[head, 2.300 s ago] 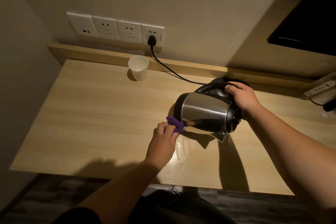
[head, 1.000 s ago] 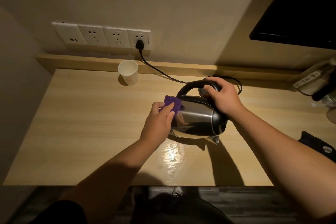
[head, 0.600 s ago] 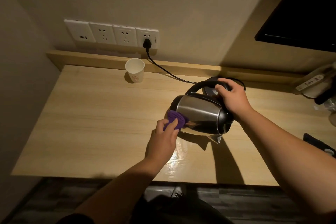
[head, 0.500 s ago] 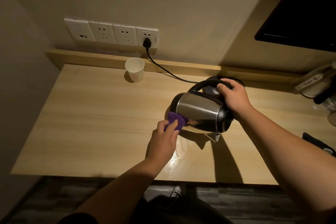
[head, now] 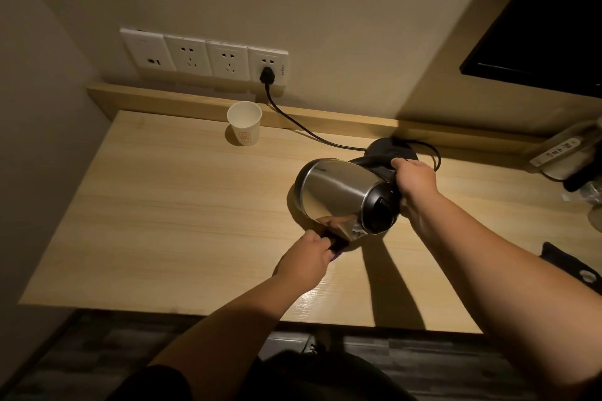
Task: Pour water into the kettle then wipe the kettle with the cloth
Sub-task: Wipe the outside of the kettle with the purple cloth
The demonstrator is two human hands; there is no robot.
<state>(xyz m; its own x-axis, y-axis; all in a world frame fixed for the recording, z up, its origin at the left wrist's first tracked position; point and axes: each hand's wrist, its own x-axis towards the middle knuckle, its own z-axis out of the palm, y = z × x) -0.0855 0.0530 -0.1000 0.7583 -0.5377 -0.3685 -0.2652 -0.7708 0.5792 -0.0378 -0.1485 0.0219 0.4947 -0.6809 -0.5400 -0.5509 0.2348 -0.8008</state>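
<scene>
A steel kettle (head: 335, 192) with a black lid and handle is tipped on its side above the wooden table (head: 169, 205), lid end toward me. My right hand (head: 415, 177) grips its black handle and holds it up. My left hand (head: 304, 259) holds a purple cloth (head: 337, 242) against the kettle's underside, close to the spout; the cloth lies in shadow and mostly behind my fingers.
The black kettle base (head: 391, 146) sits at the back of the table, its cord (head: 303, 125) plugged into the wall sockets (head: 203, 55). A white paper cup (head: 245, 123) stands at the back left. Dark items (head: 573, 270) lie at the right edge.
The kettle has been turned further so its lid faces me. My left hand with the cloth has slid from the kettle's side down to its underside near the spout.
</scene>
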